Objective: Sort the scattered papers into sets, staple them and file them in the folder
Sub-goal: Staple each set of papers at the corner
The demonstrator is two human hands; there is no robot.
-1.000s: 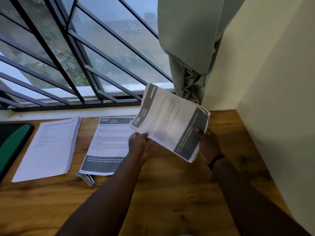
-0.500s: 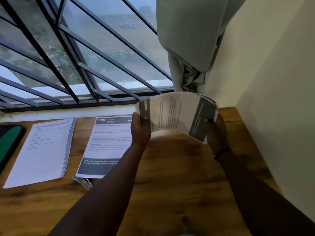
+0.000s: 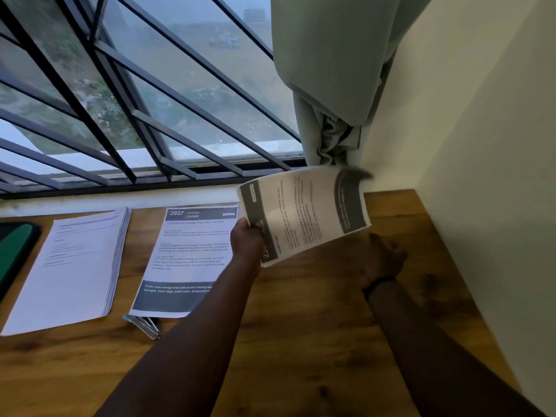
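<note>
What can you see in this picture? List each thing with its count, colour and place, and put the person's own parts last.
held papers: one set, white with grey bands, in the air above the desk
2937 sheet: one, white and grey, flat mid-desk
paper stack: one, white, left of it
stapler: one, silvery, partly under that sheet
folder: one, green and black, far left
desk: one, brown wood
curtain: one, grey-green, by the window
left hand: grips the papers
right hand: open, below them

Single head-worn wide-angle view, looking forward and down from above the desk [image 3: 301,341], close over both forearms, facing the barred window [image 3: 150,100] and corner wall [image 3: 481,145]
</note>
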